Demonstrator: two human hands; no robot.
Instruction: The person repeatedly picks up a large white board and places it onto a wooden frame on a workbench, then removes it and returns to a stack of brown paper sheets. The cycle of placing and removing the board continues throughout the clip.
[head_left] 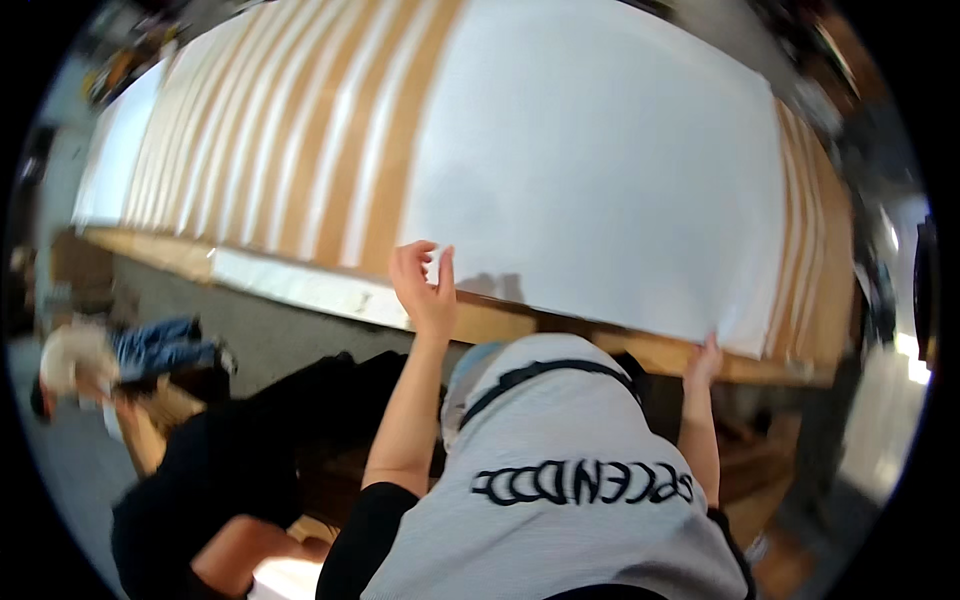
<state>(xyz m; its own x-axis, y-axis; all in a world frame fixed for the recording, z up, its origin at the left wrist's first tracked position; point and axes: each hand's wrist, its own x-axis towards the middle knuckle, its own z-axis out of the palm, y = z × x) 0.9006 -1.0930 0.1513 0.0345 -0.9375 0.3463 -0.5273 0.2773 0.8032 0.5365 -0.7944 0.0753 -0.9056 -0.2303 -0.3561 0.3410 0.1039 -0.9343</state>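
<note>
Apparently, white sheet point(600, 180) lies ahead of both hands. Left hand's point(425, 290) grip spread, thumb apart from curled fingers; right hand point(703, 362) at sheet's near edge, pinch or not, cannot tell. Uneven pull could skew or crease sheet. Count: two hands, one broad sheet; brown strips point(395, 150) ahead-left of left grip, too blurred to number.

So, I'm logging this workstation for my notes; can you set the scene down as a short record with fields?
Left hand: raised at the near edge, fingers curled, nothing visibly held
Right hand: at the white sheet's near edge, toward its right end; grip unclear
White sheet: broad, with brown stripes to either side
Below sheet: wooden edge
People nearby: person in black; person in blue trousers, far left
</note>
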